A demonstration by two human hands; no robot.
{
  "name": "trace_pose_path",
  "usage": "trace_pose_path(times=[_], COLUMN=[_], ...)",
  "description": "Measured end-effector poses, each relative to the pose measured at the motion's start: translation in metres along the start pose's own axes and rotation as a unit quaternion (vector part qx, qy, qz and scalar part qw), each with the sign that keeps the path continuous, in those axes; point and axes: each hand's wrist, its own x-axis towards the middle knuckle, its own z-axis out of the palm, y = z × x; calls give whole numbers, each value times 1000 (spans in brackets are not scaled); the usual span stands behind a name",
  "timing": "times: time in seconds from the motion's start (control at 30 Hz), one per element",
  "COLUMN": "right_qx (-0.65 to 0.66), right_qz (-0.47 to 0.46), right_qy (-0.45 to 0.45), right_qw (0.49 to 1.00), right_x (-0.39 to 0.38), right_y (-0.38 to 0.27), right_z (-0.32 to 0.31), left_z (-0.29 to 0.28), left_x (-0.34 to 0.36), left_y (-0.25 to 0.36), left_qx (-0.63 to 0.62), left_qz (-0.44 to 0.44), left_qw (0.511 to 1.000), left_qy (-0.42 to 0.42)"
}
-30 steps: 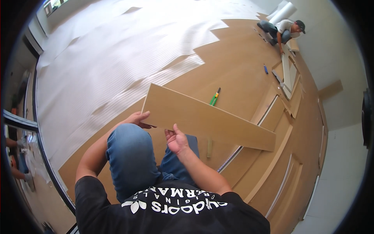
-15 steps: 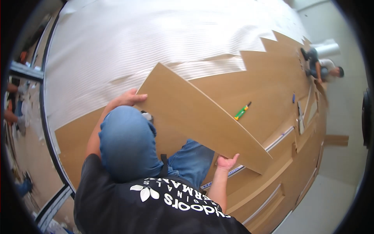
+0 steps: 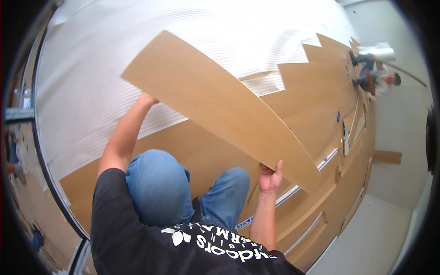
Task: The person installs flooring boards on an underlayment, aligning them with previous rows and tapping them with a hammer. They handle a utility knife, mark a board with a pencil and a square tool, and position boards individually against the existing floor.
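- Underfoot, smooth tan boarded floor [image 3: 316, 91], stepped like teeth against thin white sheeting [image 3: 220, 50], ribbed and rippled.
- Held aslant above the floor, left end over sheeting, right end toward the floor's right edge: plank [image 3: 224, 105], long, flat, rectangular, matt light brown, faintly streaked, pale along the thin edge.
- Gripping the plank's lower edge with right hand [image 3: 270, 179], thumb against the face.
- Touching near the left end with left hand [image 3: 149, 98], mostly hidden; cannot tell whether closed.
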Motion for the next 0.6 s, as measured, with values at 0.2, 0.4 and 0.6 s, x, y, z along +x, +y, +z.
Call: trace_pose_path(times=[0.2, 0.4, 0.6], right_qx=[1, -58, -36], right_qz=[39, 71, 113], right_qy=[-13, 7, -45], right_qw=[999, 996, 992], right_x=[34, 78, 123], right_y=[17, 55, 115], right_z=[55, 60, 91], left_z=[37, 21, -273], left_x=[9, -1, -98], left_y=[-12, -116, -307], left_qx=[-4, -150, -159], left_qz=[19, 2, -228], left_qw=[1000, 986, 807], left_qy=[13, 78, 522])
